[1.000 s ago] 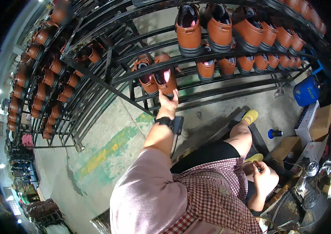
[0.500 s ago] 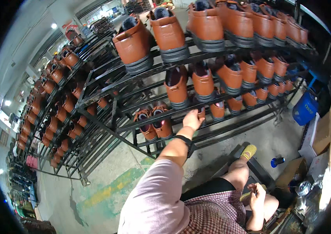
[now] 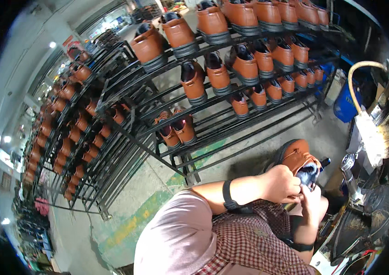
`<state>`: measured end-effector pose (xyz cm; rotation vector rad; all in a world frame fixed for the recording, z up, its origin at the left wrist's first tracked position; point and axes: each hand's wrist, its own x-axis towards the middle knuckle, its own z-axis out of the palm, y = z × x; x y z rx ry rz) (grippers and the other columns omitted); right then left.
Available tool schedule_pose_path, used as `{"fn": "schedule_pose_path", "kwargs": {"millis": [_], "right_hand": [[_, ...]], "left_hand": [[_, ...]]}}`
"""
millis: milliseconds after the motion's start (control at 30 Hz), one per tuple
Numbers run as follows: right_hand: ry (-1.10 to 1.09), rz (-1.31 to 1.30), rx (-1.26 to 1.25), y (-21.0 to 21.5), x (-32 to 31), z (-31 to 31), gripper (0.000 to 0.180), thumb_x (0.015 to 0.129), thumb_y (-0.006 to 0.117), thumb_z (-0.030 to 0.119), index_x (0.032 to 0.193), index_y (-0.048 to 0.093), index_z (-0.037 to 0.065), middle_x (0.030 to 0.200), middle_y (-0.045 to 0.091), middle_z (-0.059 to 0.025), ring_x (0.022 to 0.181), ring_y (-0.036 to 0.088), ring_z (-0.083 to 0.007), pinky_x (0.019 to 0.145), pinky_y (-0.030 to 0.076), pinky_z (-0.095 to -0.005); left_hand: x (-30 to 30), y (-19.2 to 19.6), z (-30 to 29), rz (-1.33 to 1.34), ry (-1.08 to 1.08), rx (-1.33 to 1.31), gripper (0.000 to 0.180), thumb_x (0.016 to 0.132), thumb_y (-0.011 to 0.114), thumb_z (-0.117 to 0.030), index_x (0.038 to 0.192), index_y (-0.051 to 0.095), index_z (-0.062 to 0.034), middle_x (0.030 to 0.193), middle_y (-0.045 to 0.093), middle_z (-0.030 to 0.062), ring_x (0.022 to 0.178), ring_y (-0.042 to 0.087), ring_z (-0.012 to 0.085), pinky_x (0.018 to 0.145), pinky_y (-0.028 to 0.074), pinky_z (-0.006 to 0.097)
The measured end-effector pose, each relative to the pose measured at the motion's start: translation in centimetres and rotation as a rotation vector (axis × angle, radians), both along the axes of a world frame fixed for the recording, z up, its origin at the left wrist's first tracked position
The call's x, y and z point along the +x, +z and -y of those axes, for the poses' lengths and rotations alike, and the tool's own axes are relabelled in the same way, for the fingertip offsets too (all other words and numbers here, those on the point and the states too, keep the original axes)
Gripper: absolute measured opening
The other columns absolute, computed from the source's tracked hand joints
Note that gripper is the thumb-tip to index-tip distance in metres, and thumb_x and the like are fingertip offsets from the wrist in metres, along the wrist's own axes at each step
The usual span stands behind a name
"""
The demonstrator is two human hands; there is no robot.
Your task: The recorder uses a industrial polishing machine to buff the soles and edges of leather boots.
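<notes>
A brown leather shoe [image 3: 294, 154] with a dark sole and a fluffy blue-grey lining is in front of me, its toe pointing away. My left hand [image 3: 280, 184] is closed at the near left edge of its opening, fingers curled in. My right hand [image 3: 312, 206] grips at the heel end, its fingertips close to those of the left. Both hands partly cover the heel, so the exact hold of each is hidden.
A black metal rack [image 3: 126, 103] with rows of brown shoes stands ahead, and a second loaded rack [image 3: 89, 204] is to the left. At right are a blue bucket [image 3: 345, 107], a bright lamp [image 3: 372, 137] with a curved tan neck, and a metal machine [image 3: 351, 178].
My left hand has come back from the lower rack shelf to my lap with a brown shoe. My right hand now meets it at the shoe. The view has shifted right.
</notes>
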<state>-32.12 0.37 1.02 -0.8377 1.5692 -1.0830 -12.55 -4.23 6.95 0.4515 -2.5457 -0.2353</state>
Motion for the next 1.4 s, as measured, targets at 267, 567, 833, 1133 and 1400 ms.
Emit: {"fn": "schedule_pose_path", "kwargs": {"millis": [267,567,833,1133,1400], "right_hand": [[-0.145,0.408,-0.269,4.6,-1.9,-5.7,0.032,0.073,0.071,0.007,0.103,0.063,-0.002,0.094,0.065,-0.0069,0.084,0.064,-0.0176,0.073,0.051,-0.0285],[-0.501,0.144,-0.667,4.1,-8.2,1.2,0.028,0.098,0.051,0.019,0.076,0.056,0.003,0.069,0.062,-0.008,0.052,0.058,-0.0121,0.052,0.045,-0.0244],[-0.348,0.577,-0.624,4.1,-9.8,1.0,0.03,0.093,0.058,0.033,0.092,0.063,0.004,0.081,0.065,-0.0035,0.068,0.059,-0.0077,0.06,0.044,-0.023],[-0.287,0.116,-0.638,6.1,-7.1,-1.8,0.017,0.077,0.074,0.002,0.088,0.062,-0.001,0.078,0.065,-0.0016,0.071,0.058,-0.0069,0.067,0.047,-0.0222],[-0.396,0.017,-0.624,5.8,-7.2,-1.6,0.026,0.078,0.076,0.005,0.071,0.051,0.005,0.068,0.056,0.0021,0.061,0.05,-0.0048,0.056,0.041,-0.0225]], "left_hand": [[-2.9,-6.2,-4.6,-1.186,-0.164,1.952,0.077,0.09,0.05,-0.022,0.152,0.006,-0.0114,0.154,0.017,0.0149,0.139,0.025,0.0276,0.115,0.022,0.04],[-7.4,1.6,2.4,-1.287,0.099,0.926,0.074,0.086,0.053,-0.028,0.147,0.022,-0.0003,0.146,0.034,0.0169,0.135,0.033,0.0316,0.111,0.029,0.043],[-11.3,5.2,4.1,-0.774,-0.133,1.114,0.044,0.091,0.055,-0.017,0.13,0.049,0.0049,0.129,0.052,0.0103,0.113,0.051,0.0165,0.1,0.038,0.03],[-11.0,4.6,3.9,-0.729,0.193,1.417,0.047,0.091,0.057,-0.029,0.129,0.05,-0.0011,0.121,0.057,0.0074,0.11,0.056,0.0184,0.097,0.043,0.032],[-10.9,4.2,4.6,-0.699,0.196,1.441,0.043,0.094,0.054,-0.028,0.127,0.051,-0.0018,0.115,0.059,0.0045,0.105,0.057,0.0138,0.093,0.045,0.029]]}}
